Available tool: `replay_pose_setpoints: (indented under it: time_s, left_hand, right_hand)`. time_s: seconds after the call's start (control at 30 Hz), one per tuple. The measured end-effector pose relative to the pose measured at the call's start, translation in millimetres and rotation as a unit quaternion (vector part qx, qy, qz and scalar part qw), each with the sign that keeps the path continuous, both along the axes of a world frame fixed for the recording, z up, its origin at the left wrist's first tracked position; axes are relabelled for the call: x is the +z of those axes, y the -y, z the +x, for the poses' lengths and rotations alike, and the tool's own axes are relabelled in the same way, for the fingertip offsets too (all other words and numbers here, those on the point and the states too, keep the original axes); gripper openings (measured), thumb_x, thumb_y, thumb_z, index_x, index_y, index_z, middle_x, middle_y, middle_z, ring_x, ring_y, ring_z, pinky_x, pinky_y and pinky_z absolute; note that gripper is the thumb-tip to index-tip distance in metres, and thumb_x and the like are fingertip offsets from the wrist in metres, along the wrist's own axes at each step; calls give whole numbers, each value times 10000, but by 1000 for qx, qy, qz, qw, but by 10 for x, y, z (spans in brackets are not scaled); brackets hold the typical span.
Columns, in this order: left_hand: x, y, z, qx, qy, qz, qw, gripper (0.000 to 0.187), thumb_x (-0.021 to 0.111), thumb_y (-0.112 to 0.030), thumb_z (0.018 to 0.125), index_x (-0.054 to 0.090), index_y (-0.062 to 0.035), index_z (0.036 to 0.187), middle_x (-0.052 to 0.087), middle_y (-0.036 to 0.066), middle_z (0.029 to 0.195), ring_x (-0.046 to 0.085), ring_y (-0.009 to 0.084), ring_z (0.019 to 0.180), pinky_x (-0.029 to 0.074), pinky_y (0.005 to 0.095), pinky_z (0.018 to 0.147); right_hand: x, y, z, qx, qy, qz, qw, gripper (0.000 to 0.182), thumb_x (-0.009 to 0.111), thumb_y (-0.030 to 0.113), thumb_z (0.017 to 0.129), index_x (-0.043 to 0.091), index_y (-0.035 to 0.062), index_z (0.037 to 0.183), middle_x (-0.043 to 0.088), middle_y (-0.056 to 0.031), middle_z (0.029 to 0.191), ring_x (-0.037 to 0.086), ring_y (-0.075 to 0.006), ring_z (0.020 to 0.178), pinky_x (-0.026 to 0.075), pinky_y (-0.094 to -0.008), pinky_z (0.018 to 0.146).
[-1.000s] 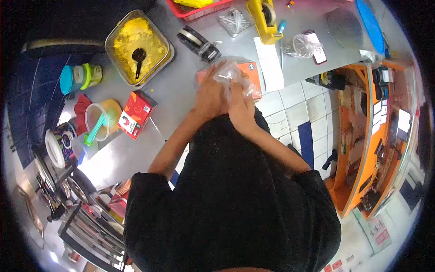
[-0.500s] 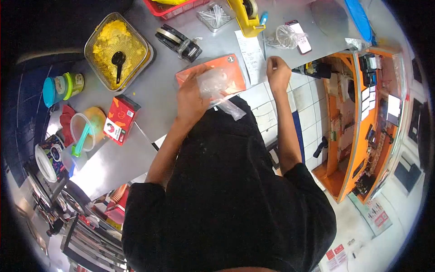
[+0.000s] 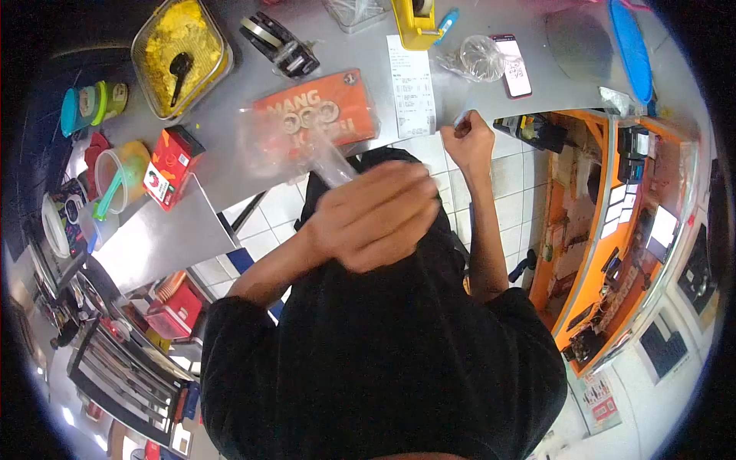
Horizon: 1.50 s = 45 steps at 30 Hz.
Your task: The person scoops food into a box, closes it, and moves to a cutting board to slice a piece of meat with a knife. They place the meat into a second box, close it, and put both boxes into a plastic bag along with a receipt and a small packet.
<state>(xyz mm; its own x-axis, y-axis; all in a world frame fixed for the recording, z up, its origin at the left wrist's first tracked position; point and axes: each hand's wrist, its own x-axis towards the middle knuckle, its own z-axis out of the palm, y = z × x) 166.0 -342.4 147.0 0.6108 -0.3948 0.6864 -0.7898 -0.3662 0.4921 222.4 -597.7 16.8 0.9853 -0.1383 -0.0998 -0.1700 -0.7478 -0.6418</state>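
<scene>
An orange printed box (image 3: 322, 109) lies in a clear plastic bag (image 3: 264, 146) near the counter's front edge. From the bag, a gathered plastic end runs down to my left hand (image 3: 376, 218), which is curled around it in front of my black shirt. Motion smears its fingers. My right hand (image 3: 469, 143) is raised at the counter's edge, thumb and fingers pinched on a small see-through strip that looks like clear tape. A long paper receipt (image 3: 412, 86) lies between the box and that hand.
At the back stand a yellow tape dispenser (image 3: 415, 27) and a black one (image 3: 280, 46). A phone (image 3: 512, 69) lies right, beside a bundled plastic bag (image 3: 481, 58). On the left are a tray of yellow food (image 3: 216, 73), a red box (image 3: 170, 169) and tubs (image 3: 123, 175).
My left hand has left the box top and moved toward my body and right, drawing the bag's end along. My right hand stays pinched, slightly lower. The view has shifted.
</scene>
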Motion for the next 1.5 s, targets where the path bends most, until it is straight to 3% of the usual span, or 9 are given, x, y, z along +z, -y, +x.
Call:
replay_pose_setpoints:
  time_s: [0.03,0.07,0.1,0.17,0.23,0.33,0.6,1.5]
  left_hand:
    - [-94,258,108,-10,43,-21,999,213,702,-135,797,683,32,929,640,206,1135,633,365,1110,518,490,974]
    - [-152,451,159,-14,-40,23,999,173,640,-9,764,659,43,929,647,193,1059,658,351,998,547,441,920]
    - [-394,581,216,-5,-117,60,991,287,644,-37,744,642,51,1017,646,196,1101,644,363,1041,525,434,952]
    - [-948,746,256,52,-189,147,970,392,578,-62,809,595,65,1179,593,199,1288,564,354,1221,446,430,1062]
    - [-1319,799,270,111,-203,243,942,452,542,-66,835,564,65,1267,536,206,1387,499,348,1317,407,439,1106]
    - [-1553,791,223,90,-204,305,926,486,525,-69,850,535,63,1318,500,204,1437,443,341,1377,367,449,1141]
    - [-1659,850,98,114,-222,295,922,479,547,-95,843,548,79,1289,496,201,1441,426,335,1388,335,447,1162]
    - [-1646,864,86,129,-226,273,926,431,580,-64,843,567,74,1251,514,197,1425,469,338,1361,409,442,1115]
  right_hand:
    - [6,25,-25,-16,5,67,998,194,740,117,735,630,3,846,653,-111,705,660,-184,653,524,-316,614]
    - [-320,117,-48,-27,45,253,966,157,739,45,770,620,17,867,627,-27,725,592,-70,676,477,-230,599]
    - [-382,98,-13,-34,53,312,948,145,731,33,784,619,20,874,624,-16,742,579,-62,684,473,-223,602]
    - [-454,-42,76,-48,72,425,901,125,715,9,811,617,24,888,618,6,776,553,-45,699,466,-210,608]
    - [-571,-36,141,-27,51,369,928,124,715,7,814,614,20,885,634,-12,802,572,-56,713,485,-207,637]
    - [-671,-74,199,9,51,348,936,136,728,14,798,618,23,878,650,-27,806,588,-63,716,493,-210,631]
    - [-686,-100,273,52,44,268,961,126,760,46,786,647,13,832,661,-21,749,601,-56,678,512,-226,627]
    - [-684,-66,302,82,34,262,961,154,779,41,758,630,23,792,640,-14,719,576,-56,658,487,-223,603]
